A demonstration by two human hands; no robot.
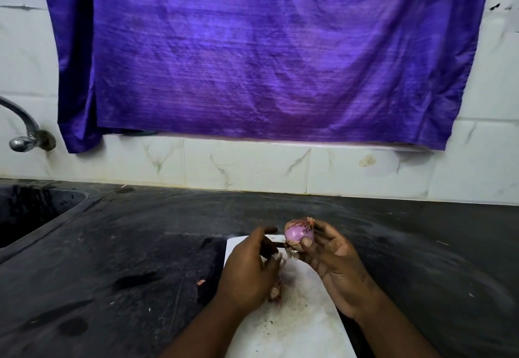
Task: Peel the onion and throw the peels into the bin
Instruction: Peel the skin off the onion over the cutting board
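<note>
My right hand (334, 262) holds a small purple onion (297, 234) above the far end of a white cutting board (303, 326). Shreds of dry skin still cling to the onion's top and underside. My left hand (250, 267) grips a knife (273, 241) by its dark handle, and the blade tip touches the onion's lower left side. Loose onion peels (276, 291) lie on the board just under my left hand, partly hidden by it. No bin is in view.
The board lies on a dark stone counter (126, 245). A sink basin (33, 211) is sunk in at the far left, with a metal tap (25, 133) on the tiled wall above it. A purple cloth (266, 54) hangs over the wall.
</note>
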